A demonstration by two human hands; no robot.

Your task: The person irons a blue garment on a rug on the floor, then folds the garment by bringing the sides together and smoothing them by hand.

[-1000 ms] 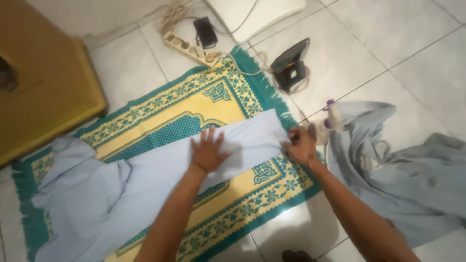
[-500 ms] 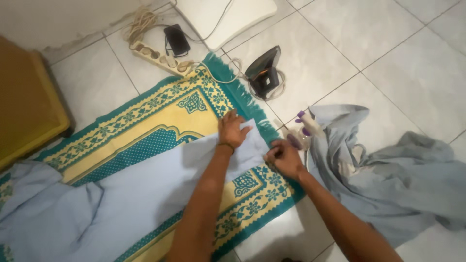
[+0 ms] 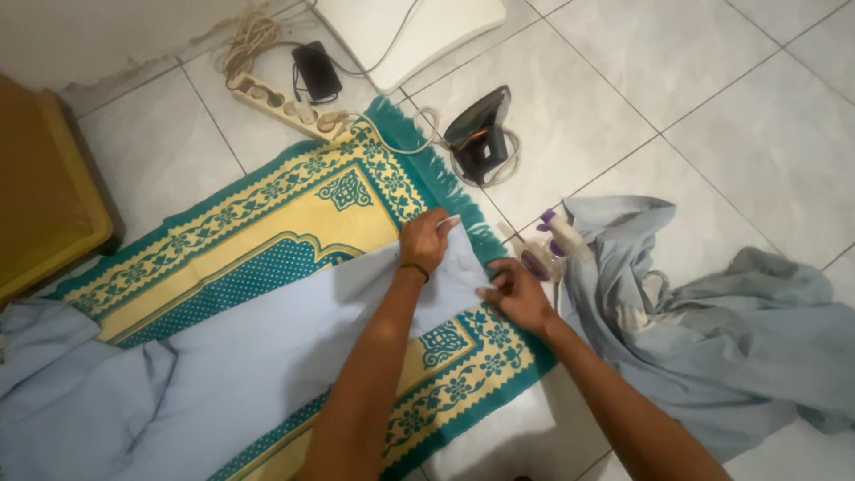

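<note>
A pale blue garment (image 3: 267,347) lies stretched across a teal and yellow patterned mat (image 3: 267,223) on the tiled floor. My left hand (image 3: 423,239) pinches the far corner of the garment's narrow end, near the mat's fringe. My right hand (image 3: 514,294) grips the near corner of the same end, fingers curled on the cloth. The rest of the garment bunches at the lower left.
A black iron (image 3: 481,134) stands on the tiles beyond the mat, its cord running to a power strip (image 3: 276,100) with a dark phone (image 3: 313,69) beside it. A purple-capped spray bottle (image 3: 548,245) and a grey-blue heap of clothes (image 3: 712,330) lie to the right. A yellow-brown box (image 3: 44,196) sits left.
My left hand slid from the flat middle of the cloth to its far corner and closed on it. My right hand stayed at the near corner. The view shifted right.
</note>
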